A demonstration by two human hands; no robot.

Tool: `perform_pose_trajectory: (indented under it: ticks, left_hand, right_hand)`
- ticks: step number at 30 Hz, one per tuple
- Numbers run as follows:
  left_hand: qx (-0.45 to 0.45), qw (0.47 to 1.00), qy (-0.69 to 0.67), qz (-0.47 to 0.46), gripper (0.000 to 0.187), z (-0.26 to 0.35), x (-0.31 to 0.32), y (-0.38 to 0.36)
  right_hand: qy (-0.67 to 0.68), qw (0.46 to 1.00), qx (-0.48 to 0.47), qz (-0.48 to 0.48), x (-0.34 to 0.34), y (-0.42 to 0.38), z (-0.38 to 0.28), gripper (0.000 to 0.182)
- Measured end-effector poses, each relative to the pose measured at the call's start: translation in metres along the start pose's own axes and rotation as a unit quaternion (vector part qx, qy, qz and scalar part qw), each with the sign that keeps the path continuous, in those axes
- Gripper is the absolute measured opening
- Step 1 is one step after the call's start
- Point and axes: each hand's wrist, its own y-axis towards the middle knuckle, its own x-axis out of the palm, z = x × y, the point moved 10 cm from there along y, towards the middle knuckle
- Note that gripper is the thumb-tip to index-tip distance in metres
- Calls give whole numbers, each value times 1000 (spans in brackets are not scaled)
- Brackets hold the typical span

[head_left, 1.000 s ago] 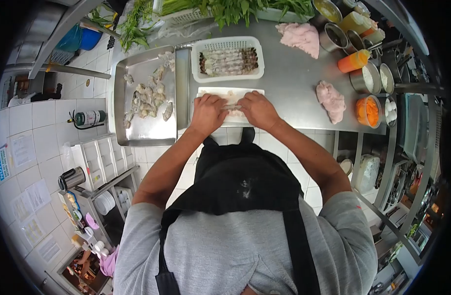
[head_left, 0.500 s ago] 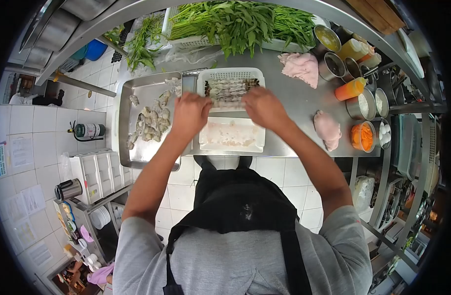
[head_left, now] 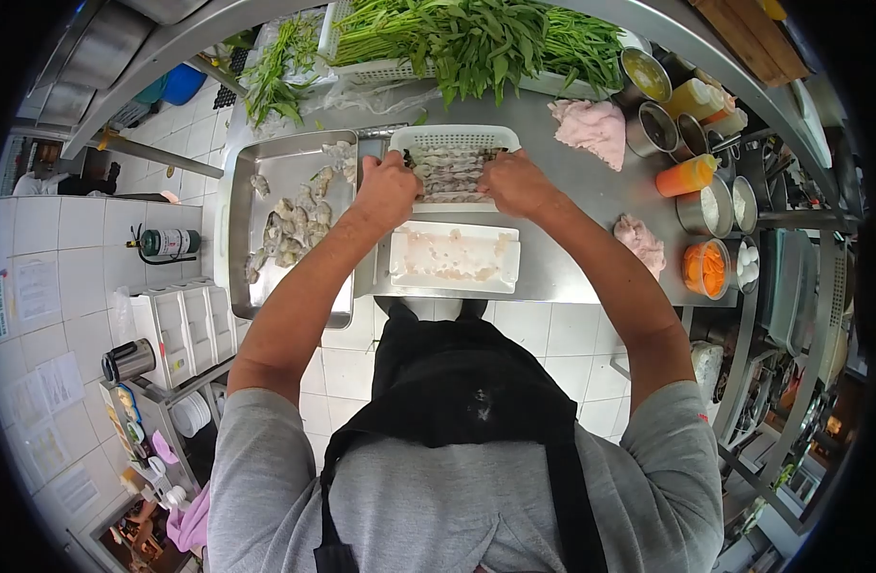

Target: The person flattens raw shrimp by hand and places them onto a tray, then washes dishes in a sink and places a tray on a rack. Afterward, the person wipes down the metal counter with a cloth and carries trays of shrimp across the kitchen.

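Note:
My left hand [head_left: 390, 187] is closed at the left end of a white perforated basket [head_left: 454, 136], and my right hand [head_left: 514, 181] is closed at its right end. Between them, stretched shrimp [head_left: 449, 175] lie in rows inside the basket; a pale shrimp strip [head_left: 454, 198] spans the near side from one hand to the other. Just below sits a white rectangular tray [head_left: 454, 283] with pale bits in it. To the left, a steel tray [head_left: 347, 304] holds a pile of peeled shrimp [head_left: 295, 229].
Leafy greens [head_left: 485, 48] fill a basket at the back. Pink cloths [head_left: 592, 132] [head_left: 638, 244] lie on the right. Past them stand an orange squeeze bottle [head_left: 684, 176], metal pots [head_left: 653, 129] and a container of orange slices [head_left: 705, 268]. A metal shelf bar crosses above.
Both hands have moved slightly down into the basket's near side, closer over the shrimp rows. The strip between them now lies lower against the rows. The view has shifted slightly.

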Motion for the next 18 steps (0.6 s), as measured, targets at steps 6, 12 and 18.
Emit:
perform_pose_trajectory:
  ticks: [6,12,18]
  left_hand:
    - [25,995,44,87,22,-1,-16,-20]
    - [-105,975,-52,188,22,-109,-101,-92]
    - [-285,927,-95,226,19,-243,-128,-210]
  right_hand:
    - [-43,999,-13,1,-6,-3,-3,24]
    - [105,994,13,15,-1,24,-16,16]
    - [122,983,-71,118,-32,24,-37,19]
